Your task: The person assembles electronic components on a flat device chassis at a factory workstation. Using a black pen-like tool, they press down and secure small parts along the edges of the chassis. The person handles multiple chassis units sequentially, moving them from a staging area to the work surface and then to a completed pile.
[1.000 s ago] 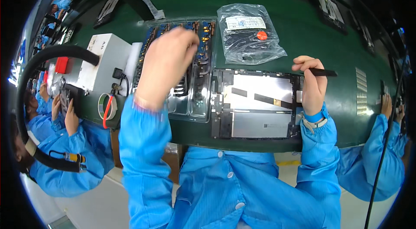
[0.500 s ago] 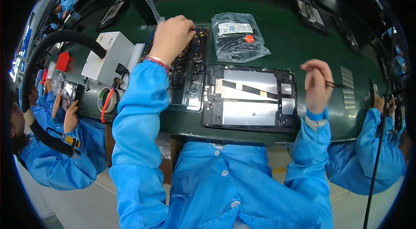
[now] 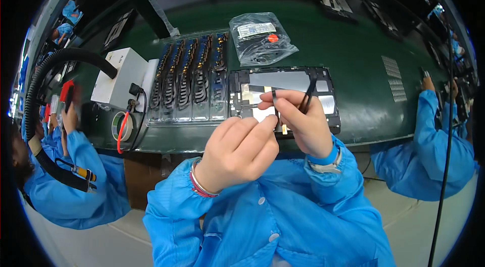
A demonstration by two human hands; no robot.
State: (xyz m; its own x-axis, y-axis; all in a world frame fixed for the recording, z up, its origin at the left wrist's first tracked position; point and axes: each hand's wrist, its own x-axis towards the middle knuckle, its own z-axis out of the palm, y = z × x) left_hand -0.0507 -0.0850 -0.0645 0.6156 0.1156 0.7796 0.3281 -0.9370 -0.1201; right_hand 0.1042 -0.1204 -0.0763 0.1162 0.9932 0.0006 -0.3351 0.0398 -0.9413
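Note:
My left hand point(image 3: 240, 151) and my right hand point(image 3: 305, 123) meet over the near part of an opened tablet point(image 3: 323, 76), which lies on the bench with silver battery faces and black frame showing. A thin dark flex cable point(image 3: 275, 96) with a small gold tab runs between the fingertips, pinched by both hands; much of it is hidden. Black tweezers point(image 3: 309, 92) are tucked in my right hand, pointing away from me. Left of the tablet sits a clear plastic tray point(image 3: 172, 118) holding rows of similar dark cables with blue and gold ends.
Beyond the tablet lies a clear plastic bag point(image 3: 257, 47) with a label and red dot. A white box point(image 3: 118, 77) with a black hose and a tape roll point(image 3: 123, 125) stand at left. Sheets of small pale pieces point(image 3: 394, 80) lie right. Co-workers sit on both sides.
My left hand has come back from the tray to above the tablet, bringing a flex cable. My right hand has moved left to join it. The view has shifted slightly.

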